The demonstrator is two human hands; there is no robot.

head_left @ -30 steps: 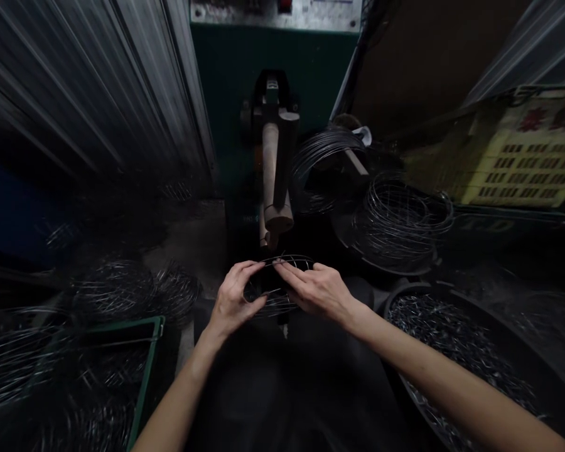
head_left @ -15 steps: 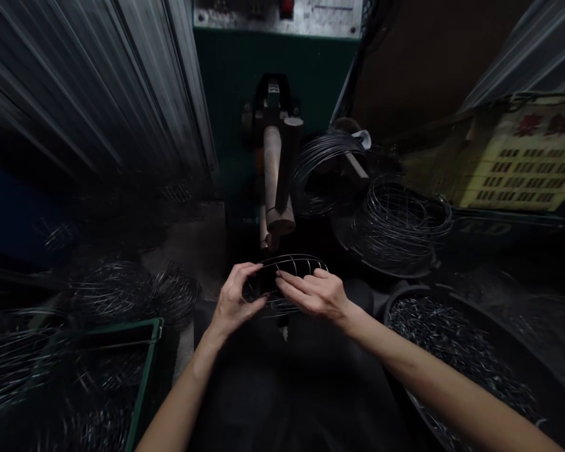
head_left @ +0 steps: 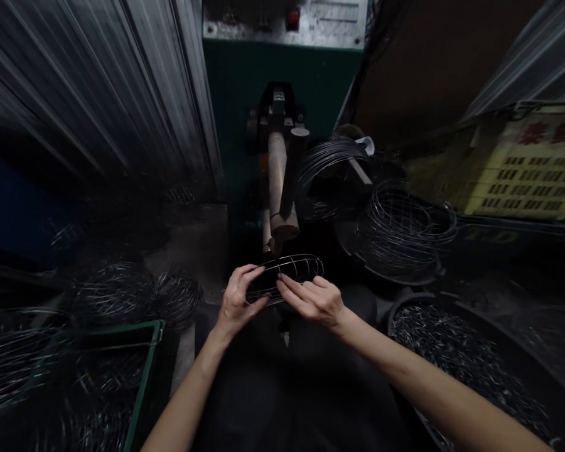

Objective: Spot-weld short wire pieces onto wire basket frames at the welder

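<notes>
A round wire frame (head_left: 306, 262), made of metal rings joined by short cross wires, is held between my two hands just below the machine's rods. My left hand (head_left: 238, 298) grips its left side, thumb below and fingers above. My right hand (head_left: 313, 300) is closed at the near right part, its fingertips pinched at a cross wire; whether a separate small wire piece is between them is too dark to tell. Straight ahead, a machine's cylindrical electrode arm (head_left: 277, 179) points toward me from the green housing (head_left: 235, 75).
On the right stand a black tub (head_left: 417, 298) full of short wire pieces, stacked wire rings (head_left: 405, 220), a wire coil (head_left: 329, 154) and a yellow crate (head_left: 532, 182). On the left are a green crate (head_left: 144, 358) holding wire parts and wire bundles (head_left: 117, 292) on the floor.
The camera view has shifted slightly, so the machine sits a little lower and further right. The wire frame has tilted slightly in my hands; both keep their hold.
</notes>
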